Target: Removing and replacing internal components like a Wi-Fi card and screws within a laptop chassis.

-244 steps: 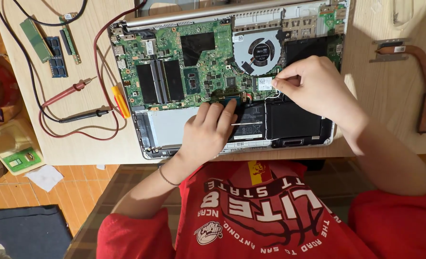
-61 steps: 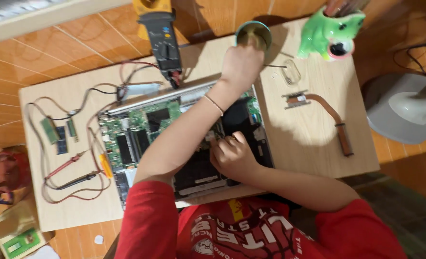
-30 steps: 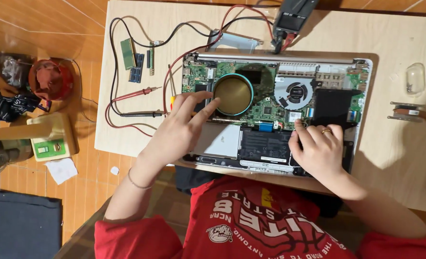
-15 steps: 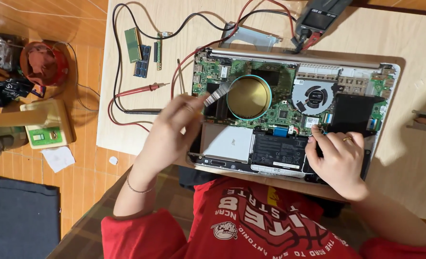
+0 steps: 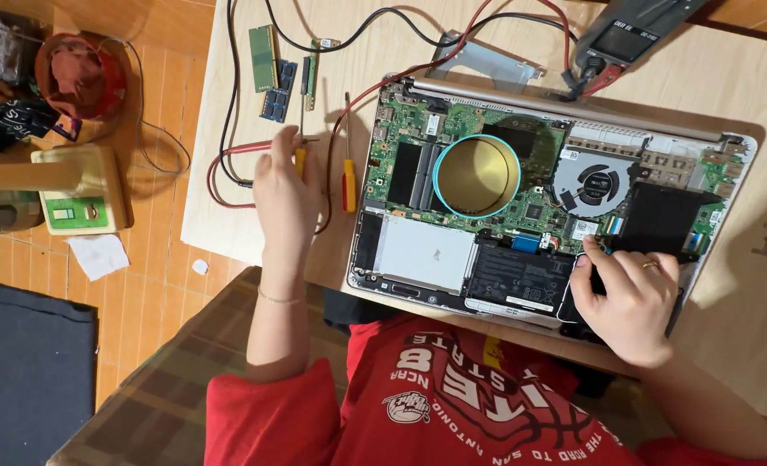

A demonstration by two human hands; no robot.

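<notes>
- My left hand (image 5: 284,194) lies on the tabletop (image 5: 383,43) to the left of the opened laptop (image 5: 547,194), fingers stretched toward a slim screwdriver with a yellow handle (image 5: 300,155). The fingertips touch its handle, but I cannot tell whether this grip has closed on it.
- A second screwdriver with an orange-and-yellow handle (image 5: 348,177) lies just beside that hand, between it and the laptop's left edge, untouched.
- Red and black probe leads (image 5: 228,160) run under and around the left hand; memory sticks (image 5: 271,69) lie further up the tabletop.
- My right hand (image 5: 629,293) rests on the laptop's lower right corner, fingers curled down on the black part beside the battery (image 5: 517,272). It presses rather than grasps; nothing is lifted in this grip.
- A round gold tin with a teal rim (image 5: 477,175) sits on the green motherboard (image 5: 539,203), left of the fan (image 5: 597,184), well apart from both hands.
- A multimeter (image 5: 629,34) lies at the top edge.
</notes>
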